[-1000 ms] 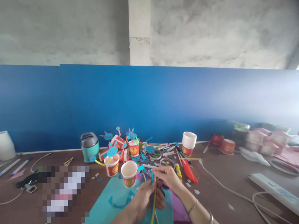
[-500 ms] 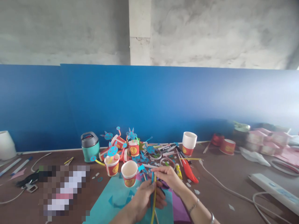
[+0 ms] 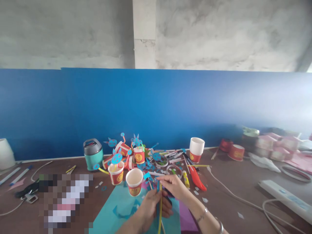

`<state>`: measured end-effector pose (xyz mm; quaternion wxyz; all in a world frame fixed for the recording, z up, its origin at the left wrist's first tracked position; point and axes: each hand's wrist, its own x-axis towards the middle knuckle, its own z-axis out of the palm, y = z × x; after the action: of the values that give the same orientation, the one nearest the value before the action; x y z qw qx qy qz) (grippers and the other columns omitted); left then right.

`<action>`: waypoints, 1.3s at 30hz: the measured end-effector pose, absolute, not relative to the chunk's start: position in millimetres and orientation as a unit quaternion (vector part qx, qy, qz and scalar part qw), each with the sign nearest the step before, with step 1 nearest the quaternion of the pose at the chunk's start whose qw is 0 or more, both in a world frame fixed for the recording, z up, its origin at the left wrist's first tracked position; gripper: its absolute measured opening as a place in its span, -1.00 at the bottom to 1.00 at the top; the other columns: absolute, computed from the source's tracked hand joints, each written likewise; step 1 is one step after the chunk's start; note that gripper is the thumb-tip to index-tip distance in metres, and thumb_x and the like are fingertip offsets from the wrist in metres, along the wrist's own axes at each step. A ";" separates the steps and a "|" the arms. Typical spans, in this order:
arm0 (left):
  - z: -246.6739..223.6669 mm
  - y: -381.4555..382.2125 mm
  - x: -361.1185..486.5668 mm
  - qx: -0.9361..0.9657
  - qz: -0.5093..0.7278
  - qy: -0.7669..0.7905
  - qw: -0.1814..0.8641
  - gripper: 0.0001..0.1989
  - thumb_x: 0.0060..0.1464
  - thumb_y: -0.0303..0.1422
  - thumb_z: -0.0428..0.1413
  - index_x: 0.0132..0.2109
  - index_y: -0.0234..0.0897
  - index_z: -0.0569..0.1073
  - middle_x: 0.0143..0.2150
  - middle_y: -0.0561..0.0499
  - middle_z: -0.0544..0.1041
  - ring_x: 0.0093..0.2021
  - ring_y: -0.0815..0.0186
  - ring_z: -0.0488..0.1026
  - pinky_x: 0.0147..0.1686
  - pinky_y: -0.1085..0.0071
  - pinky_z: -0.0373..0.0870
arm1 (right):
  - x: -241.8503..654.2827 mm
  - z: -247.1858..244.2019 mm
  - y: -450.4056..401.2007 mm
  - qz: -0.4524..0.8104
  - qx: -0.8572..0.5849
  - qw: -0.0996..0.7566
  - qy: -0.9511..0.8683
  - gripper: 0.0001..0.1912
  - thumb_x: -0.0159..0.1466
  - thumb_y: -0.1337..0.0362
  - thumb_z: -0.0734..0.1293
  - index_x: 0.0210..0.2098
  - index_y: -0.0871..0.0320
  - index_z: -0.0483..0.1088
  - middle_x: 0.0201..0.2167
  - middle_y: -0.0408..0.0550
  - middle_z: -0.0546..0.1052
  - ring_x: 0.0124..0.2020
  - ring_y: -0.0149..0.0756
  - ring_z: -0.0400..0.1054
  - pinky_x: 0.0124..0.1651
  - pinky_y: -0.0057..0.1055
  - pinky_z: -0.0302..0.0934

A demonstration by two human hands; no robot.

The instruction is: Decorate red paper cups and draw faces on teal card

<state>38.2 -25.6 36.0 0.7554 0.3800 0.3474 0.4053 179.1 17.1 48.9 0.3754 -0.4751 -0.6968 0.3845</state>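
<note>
My left hand point(image 3: 149, 206) is wrapped round a thin blue strip point(image 3: 158, 204) and a long yellow strip point(image 3: 160, 216), both standing nearly upright; whether they are paper or straws I cannot tell. At their top, the fingertips of my right hand point(image 3: 173, 185) pinch the blue strip. Below both hands lies a turquoise sheet point(image 3: 104, 216) with darker blue paper scraps on it, over a purple sheet point(image 3: 186, 217). Just left of the hands stands an open red-and-white paper cup point(image 3: 134, 187). Beside it, another paper cup point(image 3: 116, 175) bears a blue paper face.
Behind the cups lies a pile of decorated cups, scraps and pens. A glue stick point(image 3: 186, 179) and red-handled scissors point(image 3: 198, 178) lie right of the hands, near stacked cups point(image 3: 196, 149). A teal flask point(image 3: 94, 156) stands left; a white power strip point(image 3: 285, 198) with cables lies right.
The view has shifted slightly. Both hands keep their hold on the strips, with the right fingers still at the top; otherwise little differs.
</note>
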 end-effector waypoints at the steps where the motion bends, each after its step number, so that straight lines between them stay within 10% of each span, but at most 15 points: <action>1: 33.7 -23.8 38.5 0.377 0.407 0.351 0.755 -0.41 -0.34 0.07 0.26 -0.32 -0.34 0.39 -0.56 -0.03 0.53 -0.59 0.28 0.48 -0.57 0.43 0.29 | 176.3 52.5 14.5 0.336 -0.475 0.395 -0.711 -0.62 0.20 0.17 0.23 -0.09 0.20 0.50 -0.42 -0.01 0.58 -0.43 -0.25 0.43 -0.35 -0.38 0.30; 5: 24.5 -18.8 39.1 0.367 0.419 0.357 0.750 -0.49 -0.25 0.03 0.23 -0.36 -0.37 0.43 -0.58 -0.06 0.51 -0.56 0.24 0.48 -0.51 0.37 0.32 | 150.8 77.4 -1.7 0.197 -0.440 0.405 -0.777 -0.65 0.23 0.26 0.22 -0.02 0.10 0.46 -0.04 0.03 0.52 0.01 -0.17 0.35 0.09 -0.28 0.16; 12: 24.6 -25.4 37.6 0.345 0.458 0.327 0.751 -0.49 -0.17 0.01 0.20 -0.14 -0.25 0.47 -0.39 -0.07 0.57 -0.24 0.07 0.49 -0.29 0.25 0.35 | 87.4 99.0 -3.0 0.133 -0.529 0.178 -0.819 -0.66 0.09 0.21 0.34 -0.14 0.14 0.51 -0.22 0.09 0.59 -0.18 -0.05 0.46 -0.17 -0.35 0.24; 19: 38.5 -28.5 32.9 0.337 0.445 0.338 0.758 -0.58 -0.27 -0.03 0.27 -0.30 -0.20 0.48 -0.60 0.06 0.46 -0.43 0.21 0.46 -0.38 0.37 0.24 | 49.2 103.8 -4.9 0.101 -0.509 0.135 -0.844 -0.73 0.13 0.13 0.29 -0.28 0.14 0.51 -0.29 0.09 0.59 -0.25 -0.05 0.46 -0.30 -0.36 0.20; 26: 37.2 -27.0 35.6 0.342 0.442 0.342 0.755 -0.57 -0.32 -0.02 0.26 -0.37 -0.25 0.46 -0.53 0.00 0.51 -0.43 0.20 0.45 -0.38 0.34 0.26 | 54.4 110.4 -6.4 0.131 -0.490 0.170 -0.845 -0.40 0.14 0.26 0.25 0.18 0.08 0.17 -0.19 0.02 0.58 -0.21 -0.11 0.47 -0.28 -0.40 0.21; 31: 35.2 -22.0 41.8 0.355 0.424 0.339 0.761 -0.72 -0.19 -0.18 0.18 -0.36 -0.28 0.43 -0.52 -0.06 0.51 -0.41 0.13 0.51 -0.39 0.29 0.32 | 82.4 110.2 36.5 0.106 -0.563 0.135 -0.809 -0.66 0.19 0.43 0.12 -0.23 0.20 0.50 -0.22 0.13 0.57 -0.13 -0.10 0.43 -0.18 -0.36 0.19; 39: 27.8 -17.4 41.3 0.370 0.414 0.348 0.756 -0.89 -0.09 -0.31 0.14 -0.40 -0.25 0.41 -0.60 0.01 0.45 -0.42 0.17 0.52 -0.39 0.31 0.33 | 73.5 87.8 57.5 0.167 -0.530 0.143 -0.819 -0.88 -0.11 0.53 0.31 -0.57 0.26 0.44 -0.19 0.22 0.51 -0.07 0.06 0.32 -0.14 -0.28 0.16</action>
<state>41.3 -17.4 27.8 0.7555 0.3705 0.3478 0.4135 73.5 57.5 87.8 0.1431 -0.5295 -0.8192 0.1674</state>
